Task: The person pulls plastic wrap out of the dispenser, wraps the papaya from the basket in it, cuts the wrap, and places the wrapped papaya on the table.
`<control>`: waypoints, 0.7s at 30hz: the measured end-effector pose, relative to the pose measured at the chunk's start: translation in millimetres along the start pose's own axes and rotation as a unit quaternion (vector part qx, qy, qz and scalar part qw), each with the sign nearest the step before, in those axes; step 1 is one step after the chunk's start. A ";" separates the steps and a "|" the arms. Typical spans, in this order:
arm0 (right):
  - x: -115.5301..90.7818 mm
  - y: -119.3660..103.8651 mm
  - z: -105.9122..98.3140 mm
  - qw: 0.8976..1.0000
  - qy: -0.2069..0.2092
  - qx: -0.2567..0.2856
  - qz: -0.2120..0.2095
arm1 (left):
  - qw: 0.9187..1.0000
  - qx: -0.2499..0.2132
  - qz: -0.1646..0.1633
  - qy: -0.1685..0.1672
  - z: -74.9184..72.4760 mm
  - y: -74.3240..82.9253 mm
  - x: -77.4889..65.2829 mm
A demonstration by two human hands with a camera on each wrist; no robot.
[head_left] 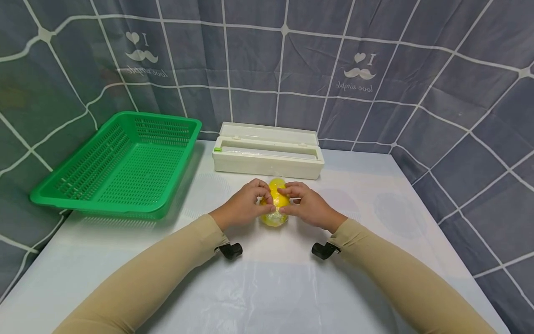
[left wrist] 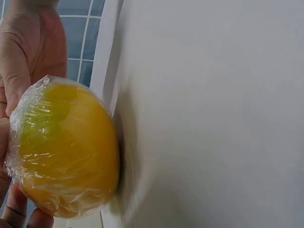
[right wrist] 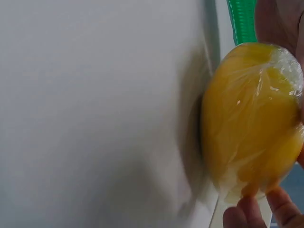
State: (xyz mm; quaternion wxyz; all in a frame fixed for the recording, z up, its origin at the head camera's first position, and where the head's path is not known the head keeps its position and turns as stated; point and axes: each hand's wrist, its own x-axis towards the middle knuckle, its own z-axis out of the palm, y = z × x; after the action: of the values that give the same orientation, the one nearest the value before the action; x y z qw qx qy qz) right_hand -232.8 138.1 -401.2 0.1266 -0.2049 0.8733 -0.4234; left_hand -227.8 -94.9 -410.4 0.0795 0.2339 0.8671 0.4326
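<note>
A yellow fruit [head_left: 280, 200] tinged with green, mango-like and wrapped in clear cling film, rests on the table between both hands. My left hand [head_left: 249, 204] pinches at the wrapping on its left side, fingers curled. From the right, my right hand [head_left: 309, 205] does likewise, thumb and fingers at the upper side. Glossy, crinkled film covers the fruit [left wrist: 71, 147] in the left wrist view. In the right wrist view, fingertips [right wrist: 280, 206] touch one end of the fruit [right wrist: 247, 123]. Exactly where the thumbs pinch the film is partly hidden.
Behind the hands stands a white cling film dispenser [head_left: 267, 162], its lid raised, with a film roll inside and a green slider. A green plastic basket [head_left: 162, 204] is at the left of the white table [head_left: 267, 287]. Grey checked curtains [head_left: 258, 55] enclose the back and sides.
</note>
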 end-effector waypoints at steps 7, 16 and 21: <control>-1.9 -1.7 0.6 1.000 0.002 -0.005 -0.006 | 1.000 0.001 -0.013 -0.001 1.1 3.6 -0.5; -1.5 0.7 1.9 1.000 0.005 -0.009 -0.022 | 0.999 -0.007 -0.037 0.021 4.2 10.6 2.0; -0.2 1.1 0.8 1.000 0.003 0.001 -0.017 | 1.000 -0.011 -0.013 -0.017 -7.1 -2.3 0.6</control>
State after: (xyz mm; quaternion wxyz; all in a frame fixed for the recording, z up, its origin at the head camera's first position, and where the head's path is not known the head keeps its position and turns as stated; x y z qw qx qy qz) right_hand -232.6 138.2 -402.6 0.1164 -0.2184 0.8696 -0.4272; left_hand -231.6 -100.9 -407.8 0.1023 0.2289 0.8637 0.4372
